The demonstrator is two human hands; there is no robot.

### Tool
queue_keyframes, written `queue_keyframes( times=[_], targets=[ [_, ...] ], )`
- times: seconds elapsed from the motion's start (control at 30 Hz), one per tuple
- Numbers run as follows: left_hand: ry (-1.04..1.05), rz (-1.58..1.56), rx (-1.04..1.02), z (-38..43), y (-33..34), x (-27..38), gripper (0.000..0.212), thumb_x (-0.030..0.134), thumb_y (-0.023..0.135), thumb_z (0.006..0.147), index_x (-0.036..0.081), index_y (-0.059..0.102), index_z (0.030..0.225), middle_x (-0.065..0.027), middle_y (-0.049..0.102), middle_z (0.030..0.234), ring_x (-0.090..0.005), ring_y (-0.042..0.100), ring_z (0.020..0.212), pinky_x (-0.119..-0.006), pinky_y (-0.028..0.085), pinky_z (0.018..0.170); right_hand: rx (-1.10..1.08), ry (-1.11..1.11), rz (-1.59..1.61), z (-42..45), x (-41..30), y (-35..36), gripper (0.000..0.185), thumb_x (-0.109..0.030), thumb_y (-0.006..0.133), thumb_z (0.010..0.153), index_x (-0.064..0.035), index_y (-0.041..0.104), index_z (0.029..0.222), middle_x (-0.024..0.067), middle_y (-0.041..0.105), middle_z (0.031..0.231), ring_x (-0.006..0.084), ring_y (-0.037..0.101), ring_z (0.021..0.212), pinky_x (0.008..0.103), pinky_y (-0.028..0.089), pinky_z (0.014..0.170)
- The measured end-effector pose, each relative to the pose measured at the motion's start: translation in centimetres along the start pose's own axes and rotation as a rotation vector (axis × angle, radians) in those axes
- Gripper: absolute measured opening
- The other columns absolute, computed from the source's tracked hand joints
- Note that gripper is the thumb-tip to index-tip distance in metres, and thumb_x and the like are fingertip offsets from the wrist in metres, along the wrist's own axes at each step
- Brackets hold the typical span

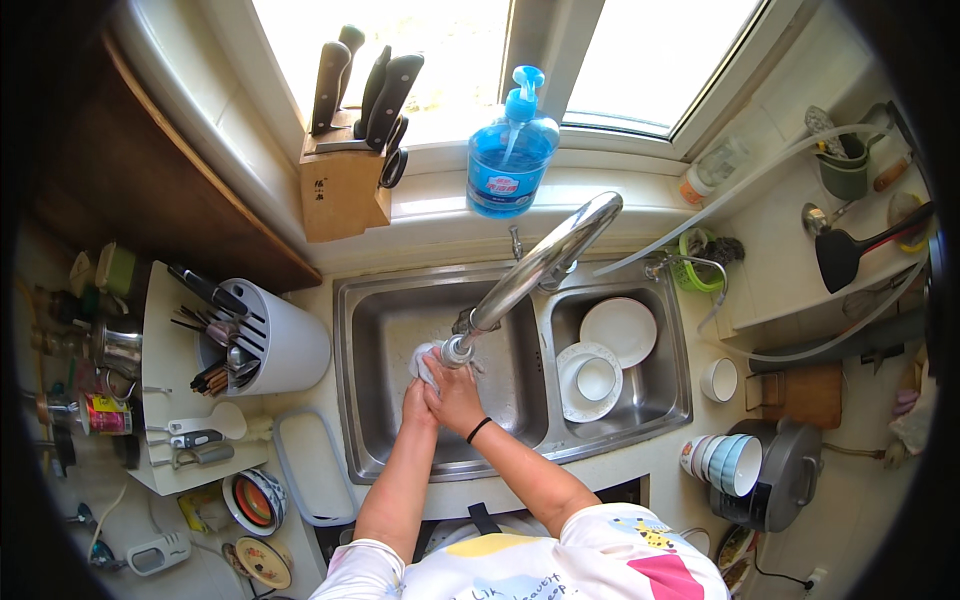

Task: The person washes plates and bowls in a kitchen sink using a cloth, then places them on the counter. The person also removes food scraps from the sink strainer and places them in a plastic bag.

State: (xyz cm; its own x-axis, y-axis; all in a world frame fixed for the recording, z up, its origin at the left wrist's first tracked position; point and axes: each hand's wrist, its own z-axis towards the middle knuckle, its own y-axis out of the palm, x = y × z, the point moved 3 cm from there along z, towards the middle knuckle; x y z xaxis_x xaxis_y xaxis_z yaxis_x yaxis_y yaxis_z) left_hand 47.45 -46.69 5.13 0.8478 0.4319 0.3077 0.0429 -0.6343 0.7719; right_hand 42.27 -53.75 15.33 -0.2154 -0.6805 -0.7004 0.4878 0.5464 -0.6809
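Observation:
Both my hands are together over the left basin of the stainless steel sink [517,420], just under the faucet's spout [459,346]. A wet, pale cloth [424,360] is bunched between them. My left hand [418,403] grips it from the left side. Across its top lies my right hand [454,394], with a black band on that wrist. Part of the cloth and several fingers are hidden by the hands and the spout. The chrome faucet neck [555,259] arches above, close to my hands. In the right basin are plates [618,332] and a small bowl [596,379].
A wooden knife block [345,184] and a blue pump bottle [510,161] stand on the windowsill. On the left is a white utensil holder [289,337] beside a clear-lidded grey-rimmed tray [313,465]. Stacked bowls [724,461] and a grey cooker [787,472] are at the right.

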Motion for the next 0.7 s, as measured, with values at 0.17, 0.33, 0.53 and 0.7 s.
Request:
queue_keyframes(
  times=[0.17, 0.33, 0.53, 0.7],
  targets=[
    [-0.051, 0.341, 0.01, -1.7, -0.8, 0.1, 0.027, 0.022, 0.053, 0.089, 0.002, 0.051, 0.107, -0.0099, 0.06, 0.099, -0.0202, 0.06, 0.091, -0.033, 0.049, 0.08, -0.098, 0.247, 0.38, 2.8, 4.7, 1.0, 0.025, -0.02, 0.055, 0.078, -0.0033, 0.062, 0.094, 0.0144, 0.063, 0.077, 0.0283, 0.061, 0.078, 0.0361, 0.047, 0.071],
    [0.027, 0.221, 0.067, -3.8, 3.5, 0.1, 0.025, 0.019, 0.056, 0.087, 0.003, 0.051, 0.107, -0.005, 0.062, 0.097, -0.0179, 0.061, 0.086, -0.031, 0.049, 0.075, -0.434, 0.864, 0.967, 3.7, 11.6, 3.3, 0.026, -0.026, 0.054, 0.083, -0.0056, 0.062, 0.097, 0.0152, 0.063, 0.091, 0.0228, 0.06, 0.082, 0.0323, 0.046, 0.074],
    [0.08, 0.108, 0.066, -2.2, 1.4, 0.7, 0.027, 0.017, 0.055, 0.087, 0.004, 0.051, 0.11, -0.0058, 0.06, 0.104, -0.018, 0.059, 0.093, -0.031, 0.047, 0.079, -0.151, 0.219, 0.61, 0.9, 6.4, 3.1, 0.026, -0.013, 0.047, 0.088, -0.0017, 0.057, 0.11, 0.0111, 0.06, 0.108, 0.017, 0.057, 0.099, 0.0325, 0.045, 0.082],
    [0.056, 0.205, 0.092, -2.5, 1.5, 0.2, 0.03, 0.017, 0.056, 0.087, 0.003, 0.05, 0.113, -0.0063, 0.059, 0.105, -0.0177, 0.058, 0.094, -0.031, 0.047, 0.08, -0.422, 0.356, 0.354, 2.3, 7.9, 2.8, 0.031, -0.012, 0.049, 0.087, -0.0096, 0.056, 0.117, 0.0092, 0.058, 0.114, 0.0181, 0.056, 0.102, 0.0298, 0.043, 0.085]
  ],
)
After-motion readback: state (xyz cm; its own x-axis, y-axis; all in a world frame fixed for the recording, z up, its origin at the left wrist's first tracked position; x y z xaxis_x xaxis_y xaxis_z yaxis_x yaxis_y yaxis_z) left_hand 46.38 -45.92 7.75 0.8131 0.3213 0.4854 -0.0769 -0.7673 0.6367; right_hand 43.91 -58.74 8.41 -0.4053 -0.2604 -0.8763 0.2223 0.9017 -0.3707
